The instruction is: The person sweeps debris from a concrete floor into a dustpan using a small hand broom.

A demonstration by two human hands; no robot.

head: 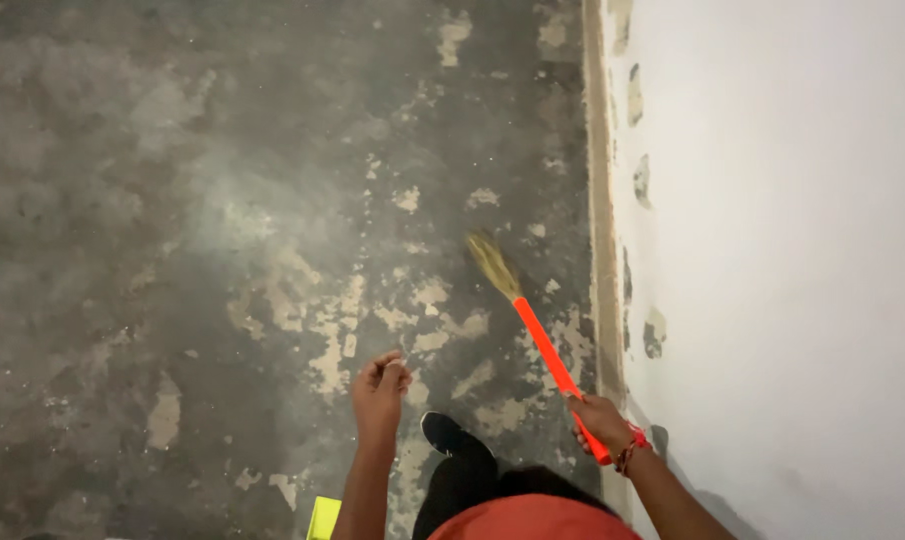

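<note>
My right hand grips the orange handle of a small broom, near the handle's lower end. The broom slants up and left, and its straw bristles rest on the rough grey floor close to the white wall. My left hand hangs free over the floor with its fingers curled loosely in and nothing in it. Below the hands I see my dark shoe and an orange garment.
The concrete floor is worn, with pale patches where the surface has flaked. The white wall runs along the right side, with chipped spots near its base. A yellow-green object shows at the bottom edge.
</note>
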